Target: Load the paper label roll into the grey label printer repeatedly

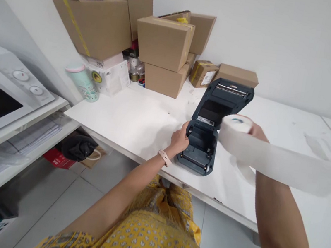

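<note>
- The white table point(140, 124) runs along the wall, with stacked cardboard boxes point(162, 42) at its back.
- The label printer point(199, 146) sits near the table's front edge. Its lid is swung up and back, so the dark empty bay faces upward. Its long axis runs from the person toward the wall.
- A paper strip point(287, 166) trails off the roll to the right, loose and slightly blurred.
- The paper roll point(237, 125) is white with a hollow core. It hovers just right of the open bay and a little above it, off the table.
- The right hand point(257, 130) sits mostly hidden behind the roll and grips it. It is the hand nearer the roll.
- The left hand point(180, 139) rests on the printer's left wall with fingers curled. I cannot tell whether they clamp it.
</note>
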### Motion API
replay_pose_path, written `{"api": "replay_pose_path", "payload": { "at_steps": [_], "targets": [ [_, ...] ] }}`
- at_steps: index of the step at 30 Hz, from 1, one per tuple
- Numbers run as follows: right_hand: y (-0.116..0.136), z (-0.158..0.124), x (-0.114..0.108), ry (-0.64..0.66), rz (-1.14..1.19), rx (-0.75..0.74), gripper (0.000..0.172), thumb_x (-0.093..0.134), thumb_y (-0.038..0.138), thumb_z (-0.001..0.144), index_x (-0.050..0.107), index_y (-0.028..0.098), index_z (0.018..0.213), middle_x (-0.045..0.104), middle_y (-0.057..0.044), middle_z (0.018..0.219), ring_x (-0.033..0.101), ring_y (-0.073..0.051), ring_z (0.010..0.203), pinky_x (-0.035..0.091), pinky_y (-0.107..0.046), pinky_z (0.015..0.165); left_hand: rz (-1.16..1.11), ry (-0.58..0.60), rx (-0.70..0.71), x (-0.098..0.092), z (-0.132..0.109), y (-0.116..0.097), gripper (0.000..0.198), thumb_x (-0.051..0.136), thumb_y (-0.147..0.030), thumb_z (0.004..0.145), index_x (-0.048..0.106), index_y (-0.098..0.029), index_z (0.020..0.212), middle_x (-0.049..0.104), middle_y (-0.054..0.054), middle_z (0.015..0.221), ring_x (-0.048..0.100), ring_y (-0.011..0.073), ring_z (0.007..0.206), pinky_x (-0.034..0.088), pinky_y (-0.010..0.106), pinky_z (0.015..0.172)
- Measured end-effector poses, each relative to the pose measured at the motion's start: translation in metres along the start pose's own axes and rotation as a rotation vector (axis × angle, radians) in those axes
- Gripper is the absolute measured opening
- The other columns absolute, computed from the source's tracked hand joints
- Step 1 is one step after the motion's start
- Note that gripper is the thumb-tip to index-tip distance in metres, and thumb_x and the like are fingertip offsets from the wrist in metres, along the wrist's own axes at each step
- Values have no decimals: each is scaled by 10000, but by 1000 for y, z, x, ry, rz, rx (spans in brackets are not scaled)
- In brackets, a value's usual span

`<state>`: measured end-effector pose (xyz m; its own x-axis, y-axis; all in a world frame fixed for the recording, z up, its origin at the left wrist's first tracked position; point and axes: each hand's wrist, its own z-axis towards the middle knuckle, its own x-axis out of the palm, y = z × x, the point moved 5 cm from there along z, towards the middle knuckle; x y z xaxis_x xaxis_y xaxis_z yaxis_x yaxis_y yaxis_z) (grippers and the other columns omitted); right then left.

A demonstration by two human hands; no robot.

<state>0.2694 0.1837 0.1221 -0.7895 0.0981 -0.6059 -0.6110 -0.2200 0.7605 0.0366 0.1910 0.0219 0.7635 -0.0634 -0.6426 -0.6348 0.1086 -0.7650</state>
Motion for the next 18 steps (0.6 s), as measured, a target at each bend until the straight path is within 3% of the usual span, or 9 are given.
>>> {"api": "replay_pose_path", "payload": {
  "at_steps": [3,5,9,13,18],
  "targets": [
    [28,15,48,297,-170,-56,610,781,404,653,612,236,1215,705,-60,1154,671,-247,1003,539,-336,843,7,4,-2,-1,-1,-1,771,442,-58,803,282,-221,1539,665,80,1292,592,268,1239,425,392,1058],
    [32,26,73,431,-385,-57,695,803,383,607,589,212,1246,700,-80,1149,665,-277,1021,529,-366,865,15,7,1,-1,-2,-1,766,433,-56,803,282,-211,1537,655,86,1310,591,273,1241,427,396,1057],
    [20,43,95,479,-593,0,755,766,423,642,534,187,1320,681,-118,1205,652,-314,1078,522,-381,869,23,10,-6,-1,-1,-1,766,439,-58,800,293,-237,1531,664,75,1299,609,281,1212,438,408,1043],
    [6,43,109,509,-678,-42,775,760,447,655,516,179,1340,640,-147,1297,610,-349,1171,499,-412,927,20,7,-12,0,0,1,766,450,-60,808,287,-237,1536,678,80,1272,612,286,1206,436,419,1045],
    [-7,39,132,597,-694,-39,740,766,437,662,548,171,1318,654,-151,1286,636,-350,1147,522,-415,903,31,14,-21,0,-1,2,758,457,-64,821,284,-239,1538,679,73,1269,614,268,1208,443,392,1041]
  ]
}}
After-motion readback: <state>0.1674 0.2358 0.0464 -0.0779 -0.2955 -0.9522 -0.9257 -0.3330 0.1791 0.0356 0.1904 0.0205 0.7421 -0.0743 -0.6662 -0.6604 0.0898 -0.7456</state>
